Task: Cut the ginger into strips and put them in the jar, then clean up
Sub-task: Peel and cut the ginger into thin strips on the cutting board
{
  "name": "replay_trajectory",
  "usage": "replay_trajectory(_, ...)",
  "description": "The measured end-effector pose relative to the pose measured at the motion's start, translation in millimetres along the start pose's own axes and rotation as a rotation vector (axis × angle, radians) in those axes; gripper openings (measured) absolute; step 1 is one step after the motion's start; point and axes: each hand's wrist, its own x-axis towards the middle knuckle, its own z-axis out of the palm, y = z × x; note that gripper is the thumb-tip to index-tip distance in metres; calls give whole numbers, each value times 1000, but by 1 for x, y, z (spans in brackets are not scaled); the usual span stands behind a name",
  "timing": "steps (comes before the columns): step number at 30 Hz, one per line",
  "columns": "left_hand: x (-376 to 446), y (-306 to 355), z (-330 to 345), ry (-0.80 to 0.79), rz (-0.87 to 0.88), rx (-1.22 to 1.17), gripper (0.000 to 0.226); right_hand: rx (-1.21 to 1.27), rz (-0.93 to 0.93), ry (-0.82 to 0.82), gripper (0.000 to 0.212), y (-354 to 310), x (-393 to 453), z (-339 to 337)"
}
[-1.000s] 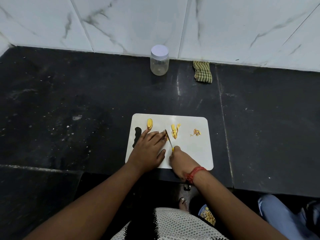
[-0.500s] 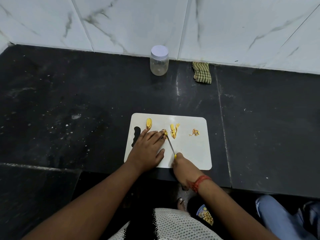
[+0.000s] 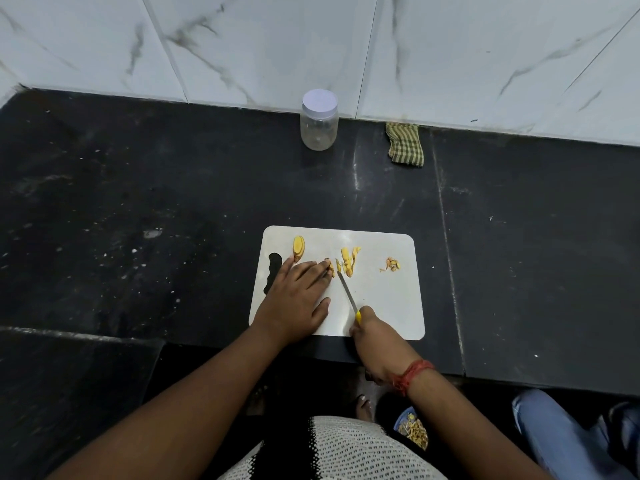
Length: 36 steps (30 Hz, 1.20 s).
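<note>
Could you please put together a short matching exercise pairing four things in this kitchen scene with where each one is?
Things:
1. jar
2. checked cloth
3. knife
4. ginger slice

Places:
A. held in the right hand
B. far left corner of the cutting board
C. by the wall, lid on
D. crumpled by the wall, right of the jar

Pairs: 1-C, 2-D, 3-A, 4-B

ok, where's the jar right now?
Head view: the lidded jar stands at the counter's back edge against the tiled wall, left of the checked cloth, beyond the cutting board.
</note>
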Motion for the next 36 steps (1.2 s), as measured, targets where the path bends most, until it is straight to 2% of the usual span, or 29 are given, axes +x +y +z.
replay_trajectory(14, -2, 1, -2, -6, -30, -33, 55, -27, -19, 38, 4, -9, 13, -11)
replay_trajectory(36, -1, -3, 2, -54, -30, -19, 58, -47, -28, -52, 6, -20, 32, -8)
